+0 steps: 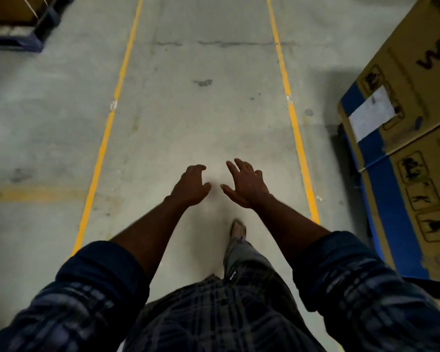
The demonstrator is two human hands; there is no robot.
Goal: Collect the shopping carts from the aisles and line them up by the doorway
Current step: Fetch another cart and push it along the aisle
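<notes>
at the far left, up in the corner, a dark blue pallet (18,39) sits on the concrete floor (201,123) with a brown carton (8,6) on top of it; both are cut off by the edge of the view. lower down on that side a faded yellow stripe (36,194) runs across the floor and meets the left yellow line (112,107), which marks one edge of the lane you stand in. your left sleeve (87,288), dark plaid and rolled up the forearm, leads to your left hand (191,186), held out palm down over the lane, its fingers loosely curled and holding nothing. just beside it, apart and not touching, your right hand (247,186) is also palm down, its fingers spread and empty. below the right hand one shoe (238,229) points forward on the floor. your right sleeve (353,275) matches the left. past it the right yellow line (294,118) closes the lane. at the far right stand tall cardboard boxes (404,72) with blue bands, black handling symbols and a white label (372,113), outside the lane. where the shopping carts are you cannot tell from this view.
</notes>
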